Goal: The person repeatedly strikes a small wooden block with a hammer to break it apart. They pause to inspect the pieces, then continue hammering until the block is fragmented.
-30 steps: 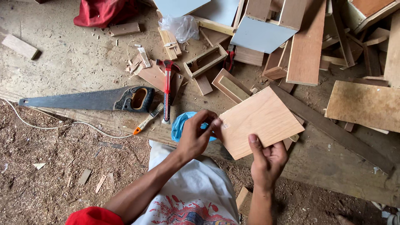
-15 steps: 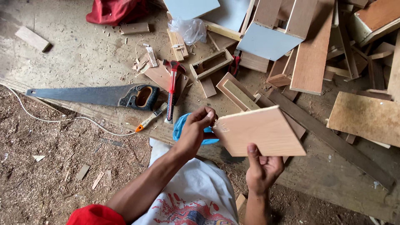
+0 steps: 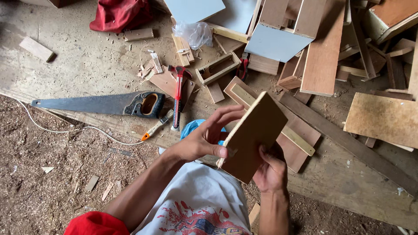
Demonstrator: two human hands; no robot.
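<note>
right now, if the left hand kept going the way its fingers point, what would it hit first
The left hand points up and right, with its fingers already at the edge of the small wooden board that both hands hold. The board comes first; depth beyond it is unclear.

We counted two hands: left hand [image 3: 202,141] and right hand [image 3: 270,172], both on one small wooden board [image 3: 254,137]. We saw one handsaw [image 3: 102,104], one red hammer [image 3: 177,93], one small brush [image 3: 156,126] w/ orange handle, one red-handled pliers [image 3: 243,67]. One red cloth [image 3: 119,13], one clear plastic bag [image 3: 193,34], one white cord [image 3: 65,129], one blue plastic item [image 3: 191,127]. Approx. two pale blue panels [image 3: 276,42]. One open wooden frame [image 3: 217,67]. Loose planks and offcuts: too many, too overlapped to count exactly.
</note>
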